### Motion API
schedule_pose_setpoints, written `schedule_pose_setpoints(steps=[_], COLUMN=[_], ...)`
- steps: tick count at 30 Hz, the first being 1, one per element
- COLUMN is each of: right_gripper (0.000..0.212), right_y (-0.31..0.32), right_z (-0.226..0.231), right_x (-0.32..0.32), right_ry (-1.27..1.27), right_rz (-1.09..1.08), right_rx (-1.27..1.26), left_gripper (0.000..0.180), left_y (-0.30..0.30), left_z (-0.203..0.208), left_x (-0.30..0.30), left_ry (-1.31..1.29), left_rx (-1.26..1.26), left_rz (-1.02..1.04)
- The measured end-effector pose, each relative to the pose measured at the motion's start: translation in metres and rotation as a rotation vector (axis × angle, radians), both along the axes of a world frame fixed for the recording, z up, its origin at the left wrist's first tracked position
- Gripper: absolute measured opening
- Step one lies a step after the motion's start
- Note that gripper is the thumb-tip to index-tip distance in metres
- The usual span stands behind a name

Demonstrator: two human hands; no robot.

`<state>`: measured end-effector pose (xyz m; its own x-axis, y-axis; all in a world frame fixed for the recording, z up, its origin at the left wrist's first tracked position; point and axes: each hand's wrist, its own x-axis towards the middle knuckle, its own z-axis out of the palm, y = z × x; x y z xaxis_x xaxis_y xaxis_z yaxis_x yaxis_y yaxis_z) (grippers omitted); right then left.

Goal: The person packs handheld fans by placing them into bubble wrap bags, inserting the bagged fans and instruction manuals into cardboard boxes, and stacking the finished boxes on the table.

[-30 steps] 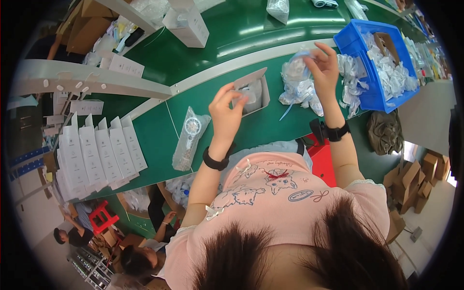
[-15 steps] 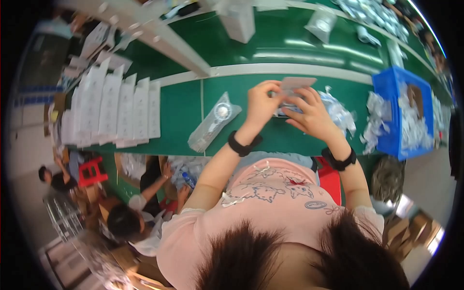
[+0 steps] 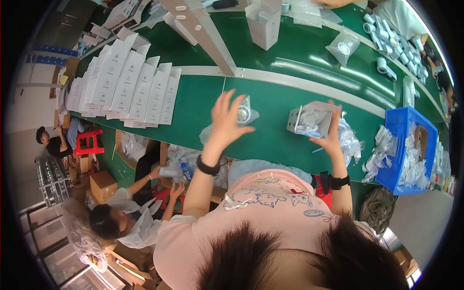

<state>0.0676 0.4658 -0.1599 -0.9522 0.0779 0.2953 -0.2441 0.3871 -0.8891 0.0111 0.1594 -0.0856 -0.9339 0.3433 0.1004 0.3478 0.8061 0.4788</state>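
Observation:
My left hand is open, fingers spread, just over the green tabletop. Partly behind it lies a clear plastic bag with a round white part showing inside; the rest of the bag is covered by the hand. Farther right, an open white box has its mouth facing up, and wrapped pieces in clear plastic show within. My right hand grips that box at its right side, thumb near the front corner and fingers along the far right edge.
A row of white boxes stands at the left. Crumpled plastic bags lie right of the open box, near a blue crate of plastic wrapping. A metal post rises behind. Another person sits at lower left.
Both hands were together at the box, with its flap raised between them. My left hand has let go and moved left to the bagged part, fingers spreading; my right hand stays at the box.

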Motion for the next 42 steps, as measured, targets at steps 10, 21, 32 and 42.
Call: schedule_pose_setpoints(steps=[10,21,32,42], right_gripper=[0.102,0.104,0.063,0.042], right_y=[0.016,-0.007,-0.067,-0.257], right_z=[-0.046,-0.061,-0.027,0.005], right_x=[-0.145,-0.241,-0.165,-0.120], right_ry=[-0.207,-0.033,0.173,0.065], right_rz=[0.059,-0.127,-0.441,0.223], right_rx=[-0.144,-0.278,0.100,0.497], left_gripper=[0.044,0.021,0.025,0.055], left_y=[0.017,-0.017,-0.460,-0.673], left_z=[-0.086,-0.061,-0.095,-0.098], left_x=[0.022,0.047,0.045,-0.095], left_ry=[-0.348,-0.253,0.546,0.455], left_rx=[-0.049,0.647,1.207,1.416], left_rz=[0.258,0.559,1.475,1.296])
